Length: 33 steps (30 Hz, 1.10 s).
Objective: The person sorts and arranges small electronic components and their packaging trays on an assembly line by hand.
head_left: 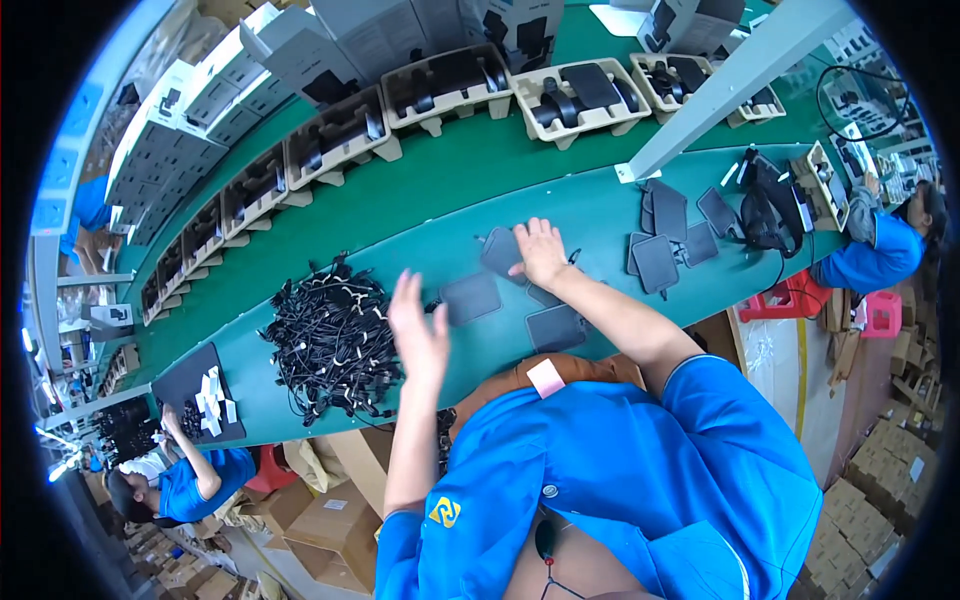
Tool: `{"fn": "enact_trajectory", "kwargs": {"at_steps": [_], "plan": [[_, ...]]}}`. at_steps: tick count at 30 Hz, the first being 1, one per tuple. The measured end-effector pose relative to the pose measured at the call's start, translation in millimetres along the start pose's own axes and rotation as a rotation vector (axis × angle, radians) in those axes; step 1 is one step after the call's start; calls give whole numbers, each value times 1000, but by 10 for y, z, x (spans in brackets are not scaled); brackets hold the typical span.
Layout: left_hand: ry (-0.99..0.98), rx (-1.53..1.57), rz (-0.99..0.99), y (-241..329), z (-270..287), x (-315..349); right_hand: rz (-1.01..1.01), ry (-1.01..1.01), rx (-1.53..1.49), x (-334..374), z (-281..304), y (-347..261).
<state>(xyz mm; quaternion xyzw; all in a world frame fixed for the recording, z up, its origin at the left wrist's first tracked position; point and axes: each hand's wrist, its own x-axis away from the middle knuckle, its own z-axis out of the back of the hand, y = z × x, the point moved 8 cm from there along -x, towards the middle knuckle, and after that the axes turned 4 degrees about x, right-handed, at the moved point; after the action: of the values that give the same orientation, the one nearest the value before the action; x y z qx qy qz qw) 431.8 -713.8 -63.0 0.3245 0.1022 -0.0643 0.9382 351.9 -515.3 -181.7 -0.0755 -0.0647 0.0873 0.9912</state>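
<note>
My right hand (541, 256) lies over a dark grey flat rounded pad (499, 252), fingers stretched out and touching it. A similar pad (470, 299), slightly blurred, sits between my two hands. Another pad (557, 329) lies nearer to me, partly overlapping one under my right wrist. My left hand (420, 332) is held above the green table, fingers extended and thumb apart, with nothing in it. Just left of it is a large heap of black cables (335, 342) with small connectors.
Several more dark pads (656, 264) lie to the right, near a black bag-like item (768, 215). Beyond the table runs a green conveyor (420, 175) with cardboard trays (440, 88) of black parts. A slanted metal post (735, 85) rises at right. Co-workers sit at both ends.
</note>
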Motion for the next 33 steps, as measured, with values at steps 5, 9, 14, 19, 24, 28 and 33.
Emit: {"fn": "enact_trajectory", "kwargs": {"at_steps": [5,9,14,19,24,28,33], "plan": [[-165,-310,-273,370,-723,-295,547,35,-52,180,597,-436],[-722,350,512,-204,-1255,-169,495,422,-358,212,1247,-247],[-368,1343,675,96,-1357,-184,-42,-187,-1269,-73,608,309],[-238,1395,706,161,-1349,-200,-9,-216,-1067,-319,868,180],[-18,553,431,-146,-1103,26,-11,-84,-1301,-982,982,89],[128,283,374,-226,-851,443,-4,9,-1263,-1771,1128,-255],[219,256,420,-280,-635,976,-16,151,-1182,-2806,1206,-813]]}}
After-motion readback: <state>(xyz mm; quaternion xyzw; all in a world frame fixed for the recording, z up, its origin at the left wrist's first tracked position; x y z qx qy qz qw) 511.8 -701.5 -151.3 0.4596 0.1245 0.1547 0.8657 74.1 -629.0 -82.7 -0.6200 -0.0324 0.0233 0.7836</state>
